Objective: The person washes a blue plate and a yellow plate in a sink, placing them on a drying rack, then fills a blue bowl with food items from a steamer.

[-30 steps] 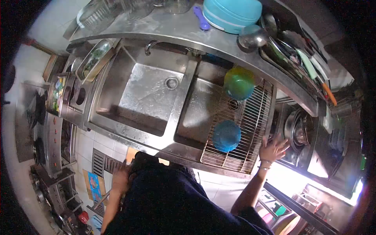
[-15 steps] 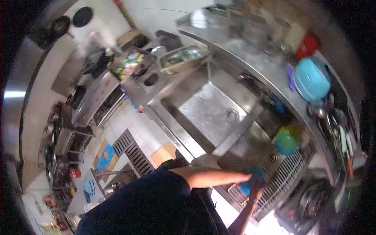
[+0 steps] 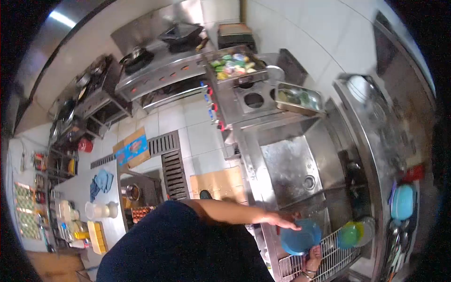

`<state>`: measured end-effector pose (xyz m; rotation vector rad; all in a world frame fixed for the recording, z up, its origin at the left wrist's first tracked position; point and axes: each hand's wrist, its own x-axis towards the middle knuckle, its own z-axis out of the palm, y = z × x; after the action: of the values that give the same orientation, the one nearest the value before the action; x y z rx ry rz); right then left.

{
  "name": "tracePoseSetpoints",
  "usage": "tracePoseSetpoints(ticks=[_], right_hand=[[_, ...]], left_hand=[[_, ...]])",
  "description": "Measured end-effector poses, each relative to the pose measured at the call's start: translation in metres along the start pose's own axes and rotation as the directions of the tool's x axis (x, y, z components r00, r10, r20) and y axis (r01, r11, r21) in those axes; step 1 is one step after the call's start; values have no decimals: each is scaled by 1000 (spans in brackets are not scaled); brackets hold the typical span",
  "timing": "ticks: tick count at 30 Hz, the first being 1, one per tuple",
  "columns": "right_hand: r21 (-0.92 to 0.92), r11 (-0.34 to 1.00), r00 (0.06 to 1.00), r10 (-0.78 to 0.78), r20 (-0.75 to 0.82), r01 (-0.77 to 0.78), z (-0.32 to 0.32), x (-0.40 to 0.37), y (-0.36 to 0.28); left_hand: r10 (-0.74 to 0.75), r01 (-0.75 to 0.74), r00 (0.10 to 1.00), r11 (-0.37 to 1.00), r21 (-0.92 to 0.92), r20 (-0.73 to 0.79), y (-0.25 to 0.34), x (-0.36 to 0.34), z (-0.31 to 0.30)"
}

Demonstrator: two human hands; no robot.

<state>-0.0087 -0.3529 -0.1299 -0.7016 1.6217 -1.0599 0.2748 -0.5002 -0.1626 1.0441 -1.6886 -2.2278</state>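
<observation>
A blue bowl is over the left end of the wire rack beside the sink. My left hand reaches its upper left rim, fingers stretched out and lying against the edge. At the bowl's lower right edge, my right hand, with a bracelet at the wrist, has its fingers curled on the rim. A green bowl rests on the rack to the right, overlapping a yellow one.
The metal sink lies beyond the hands. A tray of vegetables and a metal pan stand behind it. Utensils and a light blue container are at the right. A cardboard sheet lies on the floor.
The view has swung left, showing more of the stoves and the left counter. The blue bowl shows more fully between my hands, and my left hand is at its rim.
</observation>
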Motion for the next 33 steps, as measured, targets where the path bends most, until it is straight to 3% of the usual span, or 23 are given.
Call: tracePoseSetpoints(ticks=[1, 2, 3, 4, 5, 6, 7, 8, 9, 11, 12, 14, 16, 18, 19, 21, 23, 24, 25, 26, 28, 30, 33], right_hand=[[-349, 853, 921, -339, 193, 388, 13, 12, -3], [-555, 457, 695, -625, 355, 695, 23, 25, -3], [-214, 878, 889, -364, 278, 427, 65, 19, -32], [72, 980, 915, -201, 350, 188, 89, 30, -28], [315, 943, 911, -31, 411, -110, 117, 39, -27], [86, 990, 893, 60, 446, -110, 122, 72, 4], [-175, 984, 945, 38, 323, 21, 153, 87, 25], [-435, 891, 975, -36, 218, 130, 182, 96, 32], [-453, 879, 969, -37, 245, 148, 206, 101, 25], [-809, 586, 998, -13, 54, 52, 239, 105, 14], [-811, 582, 998, -18, 53, 54, 254, 105, 10], [-451, 828, 905, -146, 400, 333, 284, 126, -8], [-543, 589, 800, -412, 436, 599, 297, 141, -54], [-349, 782, 753, -220, 620, 516, 331, 111, -164], [-258, 839, 762, -252, 596, 479, 352, 80, -203], [-159, 569, 535, -590, 605, 807, 392, 66, -218], [59, 736, 563, -565, 603, 675, 379, 104, -187], [169, 986, 738, -125, 663, 16, 365, 151, -156], [91, 996, 705, -82, 705, 26, 358, 191, -117], [-56, 995, 772, -25, 635, 78, 364, 197, -89], [-262, 959, 859, 41, 511, 111, 375, 191, -50], [-323, 941, 868, 75, 492, 102, 389, 187, -44], [-324, 938, 858, 65, 510, 121, 412, 197, -55]], left_hand=[[50, -46, 997, 996, 71, -61, -4, -32, -28], [285, -219, 946, 915, 340, -156, -33, -66, -65], [500, -268, 832, 741, 616, -240, -62, -98, -102], [232, -144, 937, 937, 317, -261, -37, -169, -123], [-54, 57, 964, 998, 2, -260, -6, -243, -145], [-59, 95, 962, 987, 128, -265, -77, -264, -159], [-63, 133, 961, 959, 251, -270, -146, -285, -174], [-184, 233, 929, 965, 122, -320, -135, -343, -166], [-280, 320, 924, 939, 125, -260, -217, -356, -165], [-431, 415, 845, 902, -119, -318, -182, -436, -143], [-284, 220, 829, 958, -186, -482, -244, -442, -129], [-412, 258, 778, 898, -357, -474, -253, -470, -122], [-450, 268, 726, 882, -388, -520, -266, -486, -119], [-501, 276, 608, 861, -428, -616, -284, -502, -110], [-491, 249, 552, 868, -429, -674, -300, -506, -104], [-509, 200, 444, 859, -472, -737, -319, -517, -82], [-540, 158, 219, 841, -517, -812, -329, -527, -62], [-558, 137, 188, 830, -541, -808, -355, -524, -45], [-563, 202, 123, 821, -535, -817, -395, -516, -24], [-564, 269, 64, 804, -530, -823, -418, -513, -9], [-735, 209, 100, 675, -708, -671, -417, -519, 13], [-891, 367, -61, 400, -840, -451, -480, -475, 71], [-906, 614, 2, 336, -714, -424, -428, -461, 121]])
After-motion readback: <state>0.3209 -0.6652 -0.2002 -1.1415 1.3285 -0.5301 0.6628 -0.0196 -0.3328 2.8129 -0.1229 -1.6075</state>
